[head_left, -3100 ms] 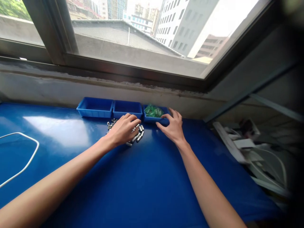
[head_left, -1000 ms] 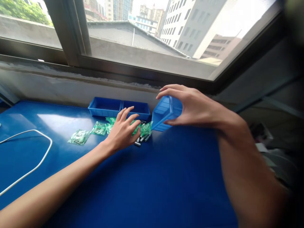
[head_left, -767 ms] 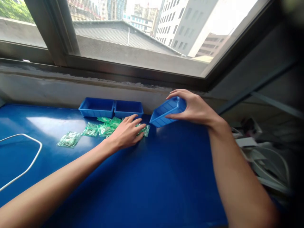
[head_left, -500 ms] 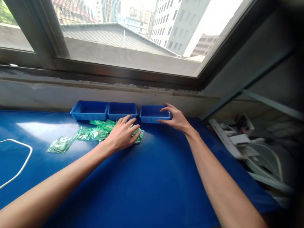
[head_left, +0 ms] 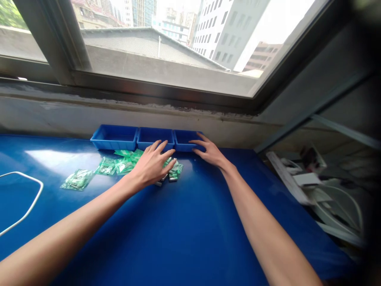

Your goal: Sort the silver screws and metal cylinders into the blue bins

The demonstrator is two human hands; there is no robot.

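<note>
The left hand [head_left: 153,163] hovered palm down over the pile of green packets [head_left: 126,163], fingers spread and slightly bent (some metal pieces [head_left: 173,178] showed beside its fingertips). The right hand [head_left: 210,153] reached forward, its fingers loosely curved at the right end of the right bin [head_left: 184,142]. Three blue bins stood in a row against the wall [head_left: 149,113], at the surface's far edge; bare surface [head_left: 190,234] stretched between the forearms.

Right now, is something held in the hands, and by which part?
The right hand spans the right end of the rightmost blue bin; whether it grips cannot be told. The left hand, open over green packets, shows nothing held.
</note>
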